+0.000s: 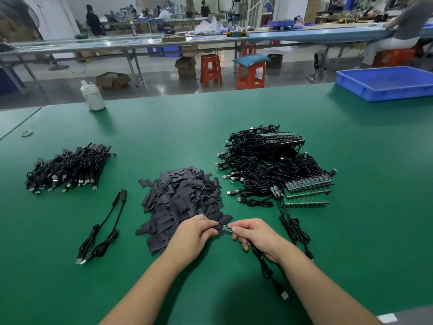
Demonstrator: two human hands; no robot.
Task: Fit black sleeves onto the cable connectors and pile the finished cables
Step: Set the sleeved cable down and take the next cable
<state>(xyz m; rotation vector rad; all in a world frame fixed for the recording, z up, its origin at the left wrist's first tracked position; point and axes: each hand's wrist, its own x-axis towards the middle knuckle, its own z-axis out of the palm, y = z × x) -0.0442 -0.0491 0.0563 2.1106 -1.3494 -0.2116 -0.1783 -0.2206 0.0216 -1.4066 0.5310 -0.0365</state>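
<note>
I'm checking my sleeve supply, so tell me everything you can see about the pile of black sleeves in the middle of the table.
The pile of black sleeves is a loose heap of short, flat, matte dark grey-black pieces, seemingly flattened tubing, lying at all angles on the green table. It sits between the two cable piles. A few strays lie at its edges. The left hand rests at its near edge, pinching one sleeve.

Left hand (195, 233) pinches a black sleeve (216, 227) against the small green board (226, 228) held by right hand (255, 235)
</note>
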